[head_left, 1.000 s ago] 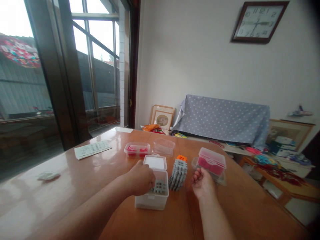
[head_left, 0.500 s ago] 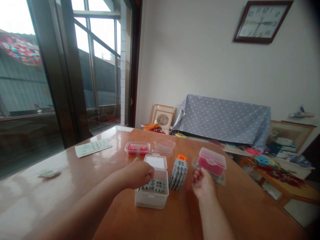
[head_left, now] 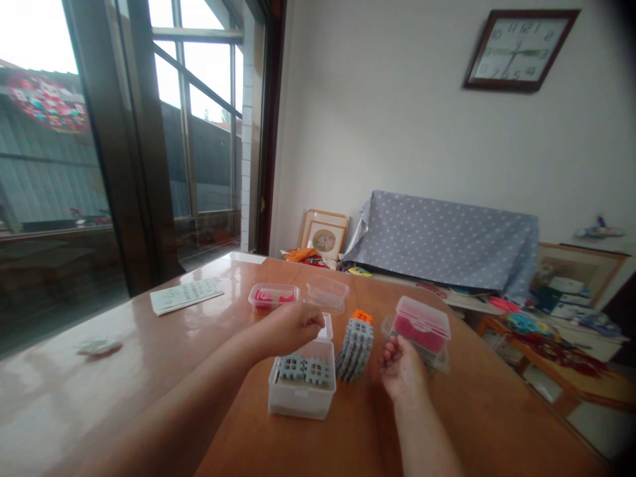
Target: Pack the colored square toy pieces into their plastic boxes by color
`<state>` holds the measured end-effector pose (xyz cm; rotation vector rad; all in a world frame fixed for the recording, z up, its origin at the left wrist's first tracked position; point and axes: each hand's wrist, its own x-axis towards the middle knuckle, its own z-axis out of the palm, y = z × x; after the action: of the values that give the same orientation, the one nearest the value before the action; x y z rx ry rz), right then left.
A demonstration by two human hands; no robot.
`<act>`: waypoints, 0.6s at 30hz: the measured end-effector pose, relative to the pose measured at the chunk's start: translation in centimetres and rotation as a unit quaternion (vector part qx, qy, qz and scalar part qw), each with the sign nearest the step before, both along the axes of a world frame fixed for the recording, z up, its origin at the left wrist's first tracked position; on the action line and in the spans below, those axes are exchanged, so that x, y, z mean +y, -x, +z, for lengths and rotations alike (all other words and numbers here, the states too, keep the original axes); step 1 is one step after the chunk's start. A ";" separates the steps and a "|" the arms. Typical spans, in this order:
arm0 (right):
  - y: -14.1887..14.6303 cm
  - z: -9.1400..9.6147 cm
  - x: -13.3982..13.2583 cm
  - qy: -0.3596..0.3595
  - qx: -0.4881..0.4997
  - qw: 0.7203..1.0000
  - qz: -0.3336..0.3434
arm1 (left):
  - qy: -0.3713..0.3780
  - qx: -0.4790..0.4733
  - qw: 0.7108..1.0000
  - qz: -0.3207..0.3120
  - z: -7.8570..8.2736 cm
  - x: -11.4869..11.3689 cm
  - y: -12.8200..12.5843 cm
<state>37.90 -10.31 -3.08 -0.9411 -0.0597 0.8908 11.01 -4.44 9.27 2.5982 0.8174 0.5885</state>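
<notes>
My left hand [head_left: 297, 327] is closed above the back of a clear plastic box [head_left: 301, 403], covering most of its raised lid [head_left: 325, 328]. Anything between its fingers is hidden. Inside the box lie grey notched building blocks [head_left: 304, 370] with window-like openings. Just right of the box stands a tall, leaning stack of grey blocks [head_left: 355, 348], topped by an orange block [head_left: 362, 316]. On the stack's right, my right hand [head_left: 401, 368] rests palm up with fingers curled in and nothing visible in them. It sits in front of a lidded clear box with pink contents [head_left: 421, 324].
Behind the left hand are an open tub with red pieces [head_left: 273, 297] and a clear lid [head_left: 326, 293]. A written paper [head_left: 187, 295] and a small crumpled item [head_left: 98, 346] lie on the left of the glossy wooden table [head_left: 342, 437]. A dotted cloth [head_left: 447, 238] hangs beyond.
My left hand has risen out from over the grey blocks and shifted right and away, toward the raised lid. My right hand stays nearly in place.
</notes>
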 end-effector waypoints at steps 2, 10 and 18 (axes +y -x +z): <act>0.1 0.1 0.0 -0.001 0.004 1.000 -0.003 | -0.006 -0.027 1.000 -0.004 0.1 0.4 -1.0; 0.3 0.3 0.2 -0.007 0.011 1.000 -0.012 | -0.024 -0.036 0.998 -0.053 0.2 1.9 -5.0; 0.5 0.0 0.4 -0.027 -0.023 0.999 -0.006 | 0.001 0.058 0.997 -0.055 0.1 2.2 -7.2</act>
<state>37.43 -9.95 -3.07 -0.9097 -0.1168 0.8529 18.22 -2.19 9.40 2.6756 0.7031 0.4073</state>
